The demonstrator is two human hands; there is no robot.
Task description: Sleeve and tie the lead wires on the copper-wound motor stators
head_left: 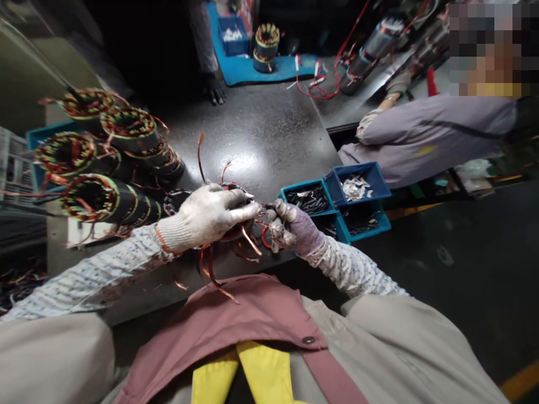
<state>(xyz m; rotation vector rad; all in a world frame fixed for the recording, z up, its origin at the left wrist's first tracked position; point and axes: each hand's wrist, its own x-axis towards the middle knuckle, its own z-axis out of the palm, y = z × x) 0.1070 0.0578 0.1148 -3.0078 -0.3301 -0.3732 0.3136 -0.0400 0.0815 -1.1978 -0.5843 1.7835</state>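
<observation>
- Near front edge of bench (269, 123): wound stator (236, 233), copper leads (251, 241) hanging off it.
- Left hand (206, 214): gloved, fingers together across stator's top; cannot tell whether pinching.
- Right hand (292, 225): just right of stator, fingers curled in at thin wires; pinch unclear.
- Bench's right edge: blue bins (364, 202). Left edge: other stators (145, 203), grouped.

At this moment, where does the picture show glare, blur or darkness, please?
Head view: white glare on the table, beyond the left hand; head view: the upper-right coils look soft; head view: near-black darkness at top, left of centre.
</observation>
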